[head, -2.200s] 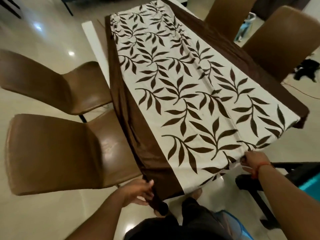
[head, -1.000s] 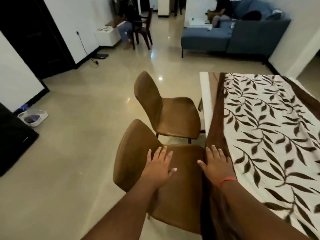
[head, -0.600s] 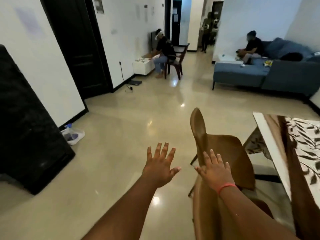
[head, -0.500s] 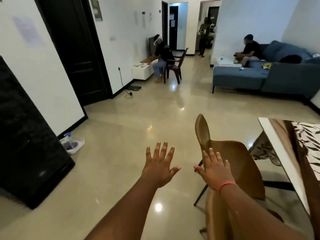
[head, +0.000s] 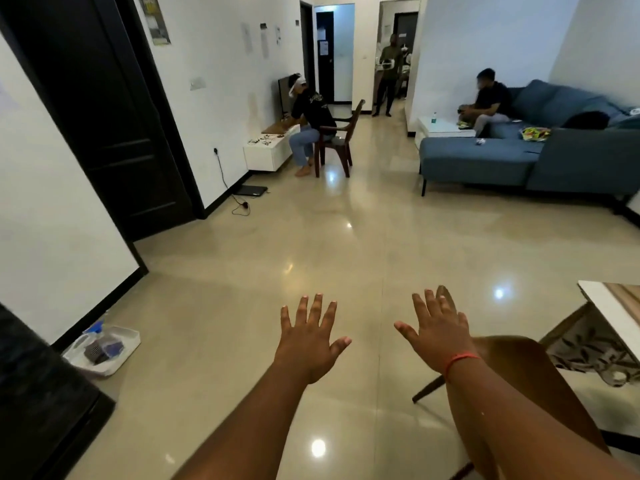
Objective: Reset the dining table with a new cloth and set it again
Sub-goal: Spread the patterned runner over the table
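Observation:
Only a white corner of the dining table (head: 604,306) shows at the right edge, with a strip of brown cloth (head: 628,294) on top and leaf-patterned cloth (head: 588,351) hanging below it. My left hand (head: 310,337) and my right hand (head: 438,332) are stretched out in front of me over the floor, fingers spread and straight, holding nothing. My right wrist wears a red thread. A brown dining chair (head: 526,368) stands just below and behind my right hand.
Glossy beige floor (head: 346,258) stretches ahead. A white tray with a spray bottle (head: 104,348) sits by the left wall beside a black cabinet (head: 38,403). A blue sofa (head: 540,150) stands far right. People sit and stand at the far end.
I have turned left, away from the table, which has slid almost out of view. My hands let go of the cloth, passed over the chair and now hang open over the floor.

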`<state>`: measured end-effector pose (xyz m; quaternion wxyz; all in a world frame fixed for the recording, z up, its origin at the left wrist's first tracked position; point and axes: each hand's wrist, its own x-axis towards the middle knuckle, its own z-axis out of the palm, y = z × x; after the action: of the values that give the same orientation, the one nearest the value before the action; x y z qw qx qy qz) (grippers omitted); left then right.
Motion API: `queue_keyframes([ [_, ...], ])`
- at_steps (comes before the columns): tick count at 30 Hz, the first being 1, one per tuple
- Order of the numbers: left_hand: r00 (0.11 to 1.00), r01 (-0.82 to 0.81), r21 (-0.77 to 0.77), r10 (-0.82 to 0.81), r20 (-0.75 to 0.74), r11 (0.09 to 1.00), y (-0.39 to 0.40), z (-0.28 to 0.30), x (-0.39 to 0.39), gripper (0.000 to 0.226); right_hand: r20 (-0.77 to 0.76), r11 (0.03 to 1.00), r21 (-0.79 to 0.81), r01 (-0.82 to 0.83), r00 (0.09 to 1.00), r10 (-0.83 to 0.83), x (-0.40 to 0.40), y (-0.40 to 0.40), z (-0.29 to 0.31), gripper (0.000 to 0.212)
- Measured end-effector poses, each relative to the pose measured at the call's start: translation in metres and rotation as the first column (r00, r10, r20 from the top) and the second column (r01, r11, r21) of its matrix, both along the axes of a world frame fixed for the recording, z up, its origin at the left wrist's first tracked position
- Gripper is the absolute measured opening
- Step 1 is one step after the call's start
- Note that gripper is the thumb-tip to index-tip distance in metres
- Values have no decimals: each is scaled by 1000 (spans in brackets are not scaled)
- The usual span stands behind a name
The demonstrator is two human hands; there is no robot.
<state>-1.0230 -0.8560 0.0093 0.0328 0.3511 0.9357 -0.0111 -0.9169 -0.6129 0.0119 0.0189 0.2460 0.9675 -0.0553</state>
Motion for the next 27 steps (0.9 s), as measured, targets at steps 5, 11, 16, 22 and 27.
queue_keyframes([
  [5,994,108,-13,-108,15,994,52,-3,-108,87,26,996,-36,87,996,-86,-79,49,-10,106],
  [11,951,310,34,-309,-19,950,208,12,-266,92,-19,949,-41,314,949,-315,-191,152,-4,112],
  [16,849,528,32,-528,-30,848,351,26,-341,88,-68,869,-54,492,866,-495,-245,244,17,109],
  [22,712,701,-8,-701,-48,713,520,9,-392,88,-66,754,-49,655,751,-657,-265,379,-4,93],
  [27,641,765,-55,-767,-46,642,690,4,-422,82,-33,685,-82,724,684,-728,-282,526,-30,88],
])
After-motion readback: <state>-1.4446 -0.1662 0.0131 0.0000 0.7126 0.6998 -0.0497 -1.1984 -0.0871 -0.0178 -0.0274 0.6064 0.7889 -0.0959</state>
